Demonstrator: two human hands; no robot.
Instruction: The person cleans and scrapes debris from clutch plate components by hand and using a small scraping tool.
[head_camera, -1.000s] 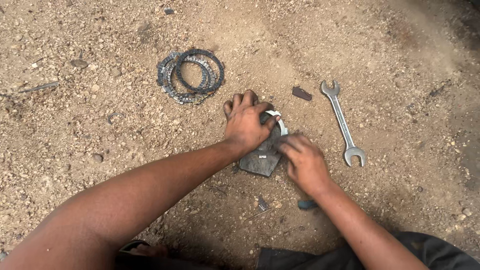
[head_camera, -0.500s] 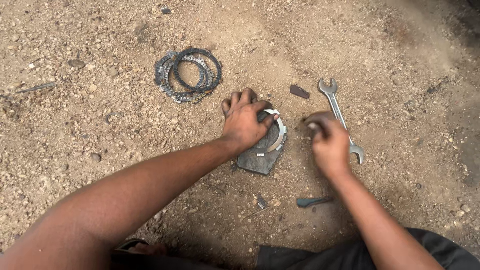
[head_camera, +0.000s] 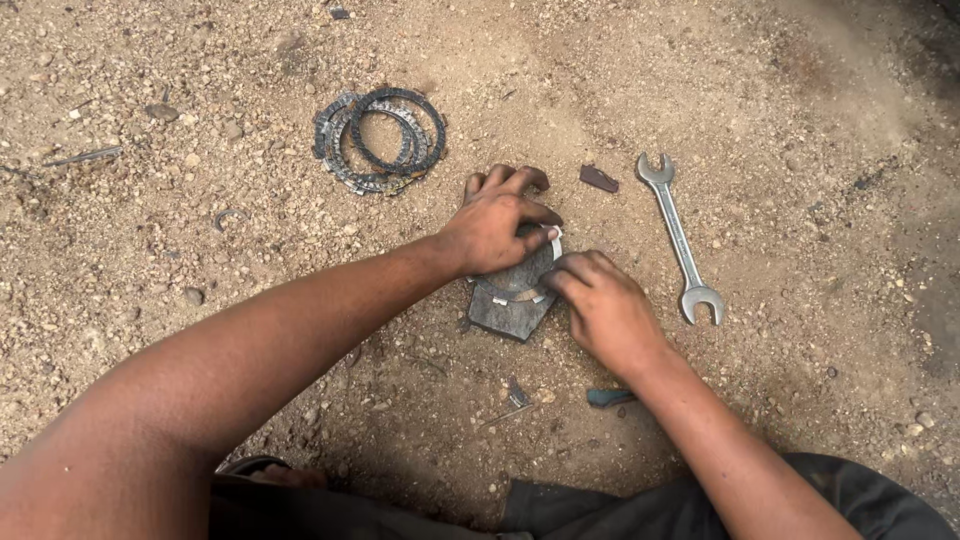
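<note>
The right hand (head_camera: 605, 310), which half a second ago was lifted away toward the silver open-ended steel spanner (head_camera: 680, 238) lying on the gravel, has been brought back to the round grey metal disc with the bright rim (head_camera: 525, 270), and its fingertips are again laid on the disc's right edge, much as they were a second ago. The small blue-green tool piece (head_camera: 610, 397) on the ground, left uncovered when the hand was away, is now seen just beside the right wrist.
</note>
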